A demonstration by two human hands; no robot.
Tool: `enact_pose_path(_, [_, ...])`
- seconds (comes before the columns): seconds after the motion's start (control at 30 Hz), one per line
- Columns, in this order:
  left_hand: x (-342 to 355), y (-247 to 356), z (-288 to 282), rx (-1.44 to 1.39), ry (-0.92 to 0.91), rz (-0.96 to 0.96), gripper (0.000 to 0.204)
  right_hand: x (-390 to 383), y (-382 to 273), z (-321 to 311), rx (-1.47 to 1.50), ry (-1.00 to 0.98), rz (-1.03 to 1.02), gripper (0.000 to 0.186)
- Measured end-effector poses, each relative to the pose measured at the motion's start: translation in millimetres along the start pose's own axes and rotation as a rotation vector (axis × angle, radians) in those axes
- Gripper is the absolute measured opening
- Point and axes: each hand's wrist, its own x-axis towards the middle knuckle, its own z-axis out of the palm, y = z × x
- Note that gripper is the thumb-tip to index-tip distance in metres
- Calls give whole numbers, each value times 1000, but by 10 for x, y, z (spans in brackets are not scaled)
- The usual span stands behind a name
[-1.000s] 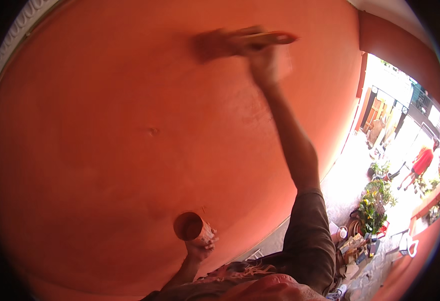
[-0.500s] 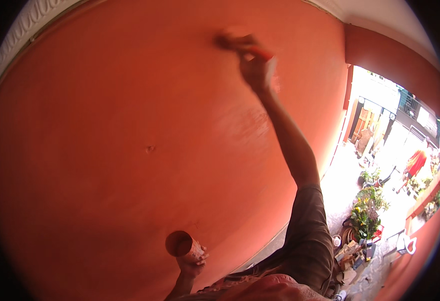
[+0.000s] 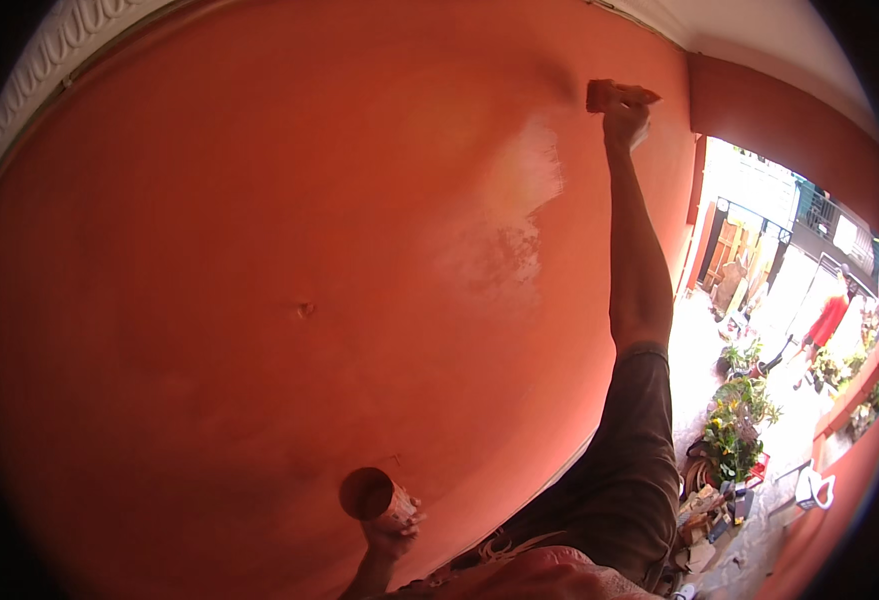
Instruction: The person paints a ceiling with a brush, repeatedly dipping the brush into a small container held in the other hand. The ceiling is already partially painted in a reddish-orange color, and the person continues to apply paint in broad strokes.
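Observation:
High on the right part of an orange-red wall (image 3: 259,230), my right hand (image 3: 626,124) is closed around a paintbrush (image 3: 604,96). Its broad bristle end points left; whether the bristles touch the wall, I cannot tell. Left of and below the brush lies a shiny, wet-looking patch (image 3: 529,190) of paint. Low in front of me, my left hand (image 3: 396,535) is wrapped round a paint-smeared cup (image 3: 387,500). The cup is tilted with its open mouth toward the upper left, and its inside is dark.
A small dent (image 3: 305,311) marks the wall. White moulding (image 3: 69,45) runs along the top left. To the right, a bright opening shows potted plants (image 3: 737,425), clutter (image 3: 704,515) on the ground, a white chair-like object (image 3: 814,487) and a person in red (image 3: 829,318).
My right hand has swept the brush to the right along the wall, straightening the arm. The left hand with the cup has shifted slightly right and down. The person outside stands more upright.

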Motion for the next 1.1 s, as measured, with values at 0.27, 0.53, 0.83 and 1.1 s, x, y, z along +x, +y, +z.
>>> enact_pose_path(0.27, [18, -2, 63, -4, 38, 4, 65, -1944, -1974, -244, 556, -302, -853, 16])
enact_pose_path(0.53, [42, 28, -33, -1, 29, -5, 63, -1868, -2394, -59, 1092, -791, -192, 18])
enact_pose_path(0.83, [102, -36, -64, 7, 8, 8, 66, -269, -1293, 81, 57, -1, -181, 33])
enact_pose_path(1.1, [44, 14, -64, 15, 0, 23, 74, -1763, -2640, -202, 950, -658, -600, 13])
